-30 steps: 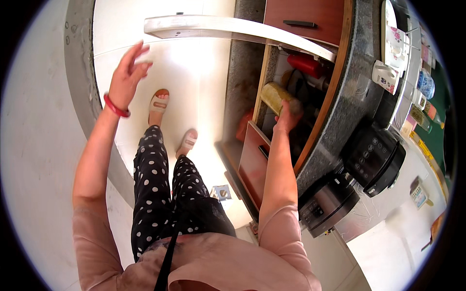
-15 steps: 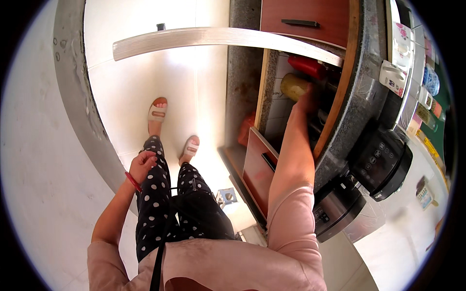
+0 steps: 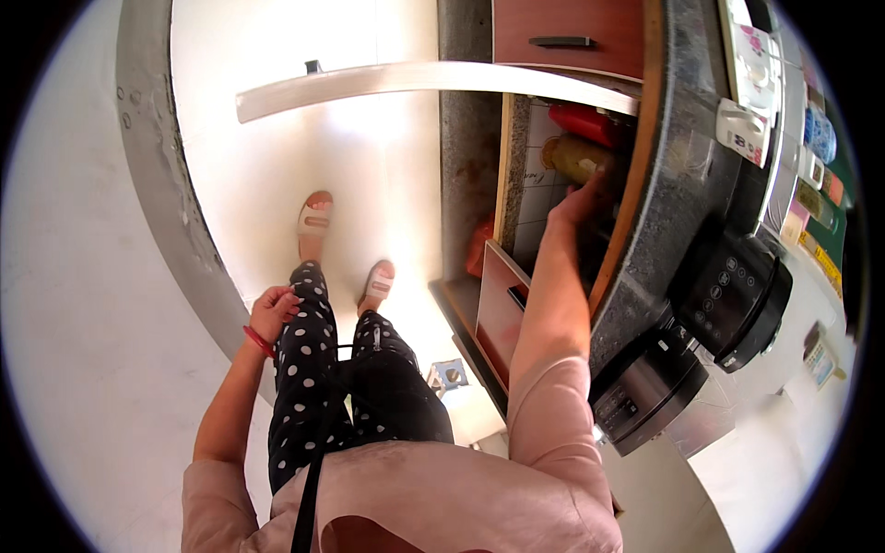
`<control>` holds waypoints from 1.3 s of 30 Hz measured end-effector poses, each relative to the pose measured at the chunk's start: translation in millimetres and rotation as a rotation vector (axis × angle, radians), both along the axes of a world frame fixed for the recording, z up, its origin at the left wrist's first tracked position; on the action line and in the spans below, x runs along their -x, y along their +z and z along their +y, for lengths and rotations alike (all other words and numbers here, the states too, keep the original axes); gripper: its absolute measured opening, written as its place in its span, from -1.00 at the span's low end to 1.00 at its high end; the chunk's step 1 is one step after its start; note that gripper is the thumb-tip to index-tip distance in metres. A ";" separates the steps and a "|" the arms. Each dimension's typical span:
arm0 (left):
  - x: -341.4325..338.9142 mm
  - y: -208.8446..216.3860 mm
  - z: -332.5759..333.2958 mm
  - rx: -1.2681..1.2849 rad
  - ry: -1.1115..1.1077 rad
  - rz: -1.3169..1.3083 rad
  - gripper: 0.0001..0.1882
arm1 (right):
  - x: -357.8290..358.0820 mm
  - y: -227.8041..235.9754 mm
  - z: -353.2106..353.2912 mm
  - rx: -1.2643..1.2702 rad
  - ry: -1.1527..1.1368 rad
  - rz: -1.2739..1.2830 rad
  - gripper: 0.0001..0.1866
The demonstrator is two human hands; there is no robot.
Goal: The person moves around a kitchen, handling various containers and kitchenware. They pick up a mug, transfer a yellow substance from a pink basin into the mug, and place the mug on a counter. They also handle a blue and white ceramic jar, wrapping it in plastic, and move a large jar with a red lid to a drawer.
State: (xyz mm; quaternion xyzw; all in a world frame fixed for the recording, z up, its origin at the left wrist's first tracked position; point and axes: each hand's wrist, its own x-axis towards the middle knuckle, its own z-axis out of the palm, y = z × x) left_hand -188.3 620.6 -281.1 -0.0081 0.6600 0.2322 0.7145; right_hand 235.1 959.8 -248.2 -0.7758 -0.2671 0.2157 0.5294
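Note:
My right hand (image 3: 581,201) reaches into the open cabinet and closes on the near side of a yellowish-brown jar (image 3: 579,160). The jar lies tilted, its narrower end toward the left; my fingertips are partly lost in shadow. Just beyond it is a red container (image 3: 584,123). My left hand (image 3: 274,313), with a red band at the wrist, hangs beside my thigh, its fingers loosely curled in with nothing in them.
An opened reddish cabinet door (image 3: 501,318) stands left of my right forearm. A pale metal-edged panel (image 3: 406,77) juts out across the cabinet front. On the dark stone counter (image 3: 678,157) are two black appliances (image 3: 733,295) and a white floral pitcher (image 3: 743,132).
The jar has turned from nearly end-on to lying lengthwise, its end now pointing left. My right hand has shifted slightly lower along it. My left hand stays by my thigh.

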 end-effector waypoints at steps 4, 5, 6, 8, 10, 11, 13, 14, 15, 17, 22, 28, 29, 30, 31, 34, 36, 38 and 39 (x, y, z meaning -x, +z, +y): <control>-1.6 16.9 5.8 0.004 -0.056 -0.012 -0.83 | 47.5 8.2 -93.2 0.203 0.133 0.151 -0.27; -2.4 24.7 9.0 -0.001 -0.081 -0.022 -0.83 | 72.9 27.3 -119.9 0.204 0.215 0.078 -0.34; -3.9 32.5 12.1 -0.010 -0.088 -0.023 -0.83 | 78.5 43.0 -151.7 0.481 0.404 0.149 -0.49; -4.1 45.1 17.6 0.001 -0.177 0.015 -0.83 | 66.7 44.5 -231.5 0.788 0.889 -0.010 -0.66; -2.7 54.9 27.2 -0.022 -0.309 0.048 -0.82 | 75.7 97.2 -278.8 1.095 1.135 0.015 -0.58; -2.1 63.5 32.7 -0.044 -0.365 0.065 -0.80 | 75.4 119.3 -304.2 1.258 1.213 0.020 -0.53; 2.3 78.1 43.4 -0.081 -0.505 0.103 -0.80 | 53.3 123.2 -392.6 1.288 1.168 -0.013 -0.48; 3.5 87.2 49.2 -0.117 -0.571 0.116 -0.82 | 46.6 134.7 -425.6 1.287 1.081 0.020 -0.48; 2.2 99.1 56.7 -0.148 -0.625 0.106 -0.83 | 40.3 145.9 -456.3 1.287 0.999 0.056 -0.48; -6.7 127.4 69.8 -0.199 -0.731 0.095 -0.83 | 30.0 157.8 -516.5 1.267 0.889 0.113 -0.50; -89.5 239.7 91.1 -0.537 -1.042 -0.168 -0.91 | 39.8 219.1 -578.9 0.902 0.487 0.508 -0.65; -238.3 432.5 33.4 -1.163 -1.501 -1.132 -0.86 | 68.7 221.3 -675.7 0.627 0.243 0.746 -0.73; -262.4 456.6 11.8 -1.122 -1.516 -1.425 -0.88 | 66.4 227.8 -693.0 0.605 0.202 0.730 -0.74; -287.7 479.2 -14.1 -1.048 -1.546 -1.690 -0.90 | 62.8 240.9 -712.2 0.588 0.162 0.716 -0.74; -311.7 498.1 -40.2 -1.054 -1.607 -1.873 -0.91 | 59.7 251.7 -733.4 0.575 0.118 0.705 -0.75; -358.8 525.0 -112.1 -1.039 -1.725 -2.080 -0.88 | 54.2 252.4 -801.5 0.521 -0.052 0.857 -0.76; -388.0 533.2 -150.9 -1.004 -1.802 -2.182 -0.86 | 53.5 246.9 -843.3 0.396 -0.181 0.896 -0.77; -413.9 543.6 -184.0 -0.907 -1.843 -2.226 -0.85 | 53.6 240.7 -877.9 0.278 -0.280 0.931 -0.79; -424.6 543.3 -194.9 -0.880 -1.853 -2.248 -0.84 | 51.9 234.7 -889.9 0.230 -0.317 0.935 -0.79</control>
